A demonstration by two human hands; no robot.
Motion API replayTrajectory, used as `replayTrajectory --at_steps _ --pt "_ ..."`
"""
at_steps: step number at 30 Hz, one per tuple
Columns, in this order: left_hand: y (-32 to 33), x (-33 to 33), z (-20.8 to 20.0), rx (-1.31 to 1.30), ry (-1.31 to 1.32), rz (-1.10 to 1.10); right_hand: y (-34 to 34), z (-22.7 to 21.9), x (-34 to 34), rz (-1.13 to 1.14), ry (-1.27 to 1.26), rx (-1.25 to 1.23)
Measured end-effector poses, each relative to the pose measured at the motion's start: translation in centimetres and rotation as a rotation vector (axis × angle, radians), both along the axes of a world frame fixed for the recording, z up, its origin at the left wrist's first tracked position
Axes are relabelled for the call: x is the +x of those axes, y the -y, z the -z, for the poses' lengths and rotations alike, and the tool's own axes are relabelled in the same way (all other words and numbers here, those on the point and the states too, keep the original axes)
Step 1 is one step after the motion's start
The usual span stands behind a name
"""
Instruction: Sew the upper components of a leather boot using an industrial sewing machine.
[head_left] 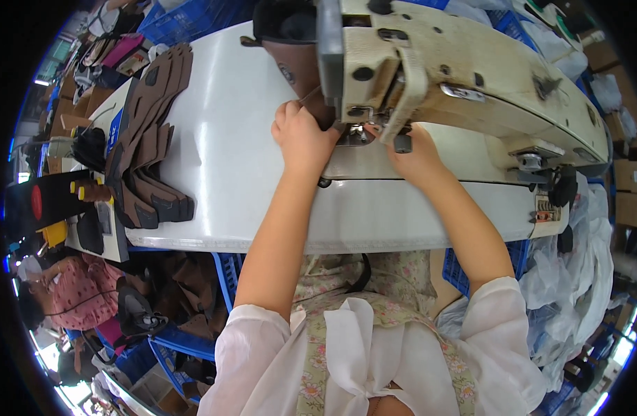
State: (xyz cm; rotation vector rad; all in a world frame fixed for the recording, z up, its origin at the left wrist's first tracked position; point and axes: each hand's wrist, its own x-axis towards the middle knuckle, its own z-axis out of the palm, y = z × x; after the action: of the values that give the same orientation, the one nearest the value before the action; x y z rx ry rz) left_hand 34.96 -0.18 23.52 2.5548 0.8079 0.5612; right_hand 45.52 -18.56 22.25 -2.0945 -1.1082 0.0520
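Note:
A cream industrial sewing machine [401, 83] with worn, stained paint stands over the white table. Beneath its head, at the left, lies a brown shoe upper [290, 68] with a black lining; the machine head hides part of it. My left hand [303, 139] is closed on the upper's near edge, thumb toward the metal needle plate [356, 136]. A thin thread seems to run by its fingers. On the other side of the needle, my right hand [414, 154] reaches in behind the machine's lever [403, 104]. One fingertip shows close to the presser foot; its other fingers are hidden.
Stacked brown shoe pieces [152, 139] lie along the left end of the white table [228, 139]. Blue crates [186, 21] stand beyond it, and clear plastic bags [568, 291] hang at the right. Another person in pink [86, 295] sits at the lower left.

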Motion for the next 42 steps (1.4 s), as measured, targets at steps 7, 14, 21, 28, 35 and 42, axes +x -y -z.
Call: replayTrajectory --at_steps 7,14,21,28,35,42 --pt "-0.2 0.0 0.2 -0.032 -0.013 0.005 4.8 -4.2 -2.7 -0.152 0.195 -0.025" --pt "-1.7 -0.4 0.7 0.118 -0.078 -0.049 22.3 -11.9 0.9 0.894 0.178 0.678" --pt "-1.2 0.3 -0.1 0.017 -0.059 -0.003 31.8 -8.1 14.4 1.001 -0.098 0.864" --pt "-1.4 0.3 0.4 0.067 -0.085 0.004 33.6 -14.0 17.9 1.088 0.372 0.054" --pt "-2.2 0.3 0.5 -0.057 -0.073 0.001 36.2 -12.6 16.5 0.772 -0.307 0.599" --pt "-3.5 0.6 2.3 0.05 -0.074 0.067 37.4 -8.1 4.8 0.546 -0.009 -0.334"
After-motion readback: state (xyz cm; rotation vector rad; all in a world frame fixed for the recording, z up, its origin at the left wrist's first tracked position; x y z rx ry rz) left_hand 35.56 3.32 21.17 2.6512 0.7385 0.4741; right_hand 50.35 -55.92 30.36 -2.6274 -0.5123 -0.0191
